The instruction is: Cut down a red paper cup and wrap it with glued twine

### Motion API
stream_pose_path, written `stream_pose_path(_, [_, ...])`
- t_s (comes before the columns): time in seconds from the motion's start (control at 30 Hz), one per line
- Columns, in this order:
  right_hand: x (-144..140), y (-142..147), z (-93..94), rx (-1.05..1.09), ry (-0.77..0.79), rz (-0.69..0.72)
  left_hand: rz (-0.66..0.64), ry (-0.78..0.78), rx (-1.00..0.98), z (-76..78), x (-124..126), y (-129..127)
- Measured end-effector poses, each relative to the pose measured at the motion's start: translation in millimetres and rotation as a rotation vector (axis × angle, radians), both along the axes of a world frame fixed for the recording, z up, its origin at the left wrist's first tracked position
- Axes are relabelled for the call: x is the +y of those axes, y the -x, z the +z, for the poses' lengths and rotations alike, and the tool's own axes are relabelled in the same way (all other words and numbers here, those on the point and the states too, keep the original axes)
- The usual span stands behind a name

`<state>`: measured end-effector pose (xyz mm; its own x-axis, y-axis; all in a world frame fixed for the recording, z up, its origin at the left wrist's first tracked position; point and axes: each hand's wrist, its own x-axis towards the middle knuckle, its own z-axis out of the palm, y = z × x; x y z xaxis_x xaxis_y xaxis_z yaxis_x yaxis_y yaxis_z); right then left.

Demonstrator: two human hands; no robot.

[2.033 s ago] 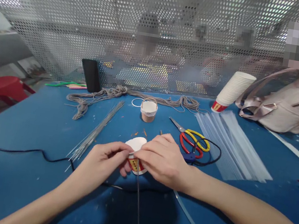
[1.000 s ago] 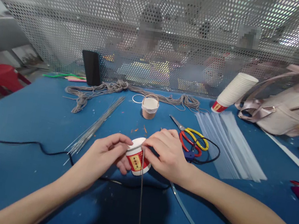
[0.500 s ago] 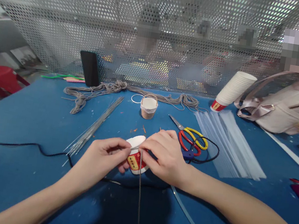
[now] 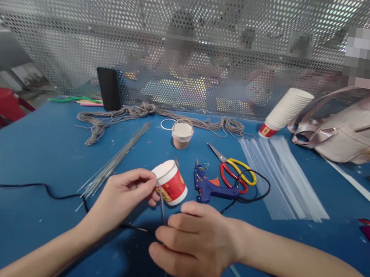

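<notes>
My left hand (image 4: 133, 189) pinches a red-and-white paper cup (image 4: 175, 187) at its white end, which tilts up and to the left. A thin grey cord (image 4: 162, 203) starts at this pinch and runs down toward me, passing behind my right hand (image 4: 195, 241). The fingers of my right hand are curled round the cord, below and right of the cup; their tips are partly hidden. A blue hot glue gun (image 4: 214, 189) lies just right of the cup. Beyond the cup stands a small brown cup-shaped basket (image 4: 182, 135) with a white rim and a handle.
Scissors (image 4: 232, 169) lie beside translucent strips (image 4: 279, 181). Thin wires (image 4: 116, 160) are at left, bundled grey cord (image 4: 114, 115) behind. A black phone (image 4: 109, 89), stacked paper cups (image 4: 285, 112) and a pale bag (image 4: 348, 127) stand along the perforated metal screen (image 4: 115, 43).
My right hand has moved from the cup's rim down toward me along the cord, uncovering the glue gun. The cup has turned in my left hand, showing more of its red side.
</notes>
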<state>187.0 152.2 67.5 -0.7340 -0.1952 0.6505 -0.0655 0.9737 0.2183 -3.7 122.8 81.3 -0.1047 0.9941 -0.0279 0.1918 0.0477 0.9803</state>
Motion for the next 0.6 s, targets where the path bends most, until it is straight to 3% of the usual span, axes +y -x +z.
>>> stream_pose_path(0.07, [5,-9,0.2,-0.045,0.058,-0.138,0.04,-0.027,-0.029,-2.4,1,3])
stream_pose_path(0.17, [17,-30,-4.1,-0.146,0.285,-0.548,0.077,-0.052,-0.056,-3.9,2,4])
stream_pose_path(0.27, [26,-50,-11.4,-0.25,0.491,-0.779,0.085,-0.035,-0.065,-4.5,2,3])
stream_pose_path(0.4, [29,-59,-19.5,-0.474,0.485,-0.832,0.076,-0.014,-0.069,-7.5,2,1])
stream_pose_path(0.6, [29,-48,-23.8,-0.568,0.473,-0.92,0.065,-0.008,-0.092,-12.3,2,1])
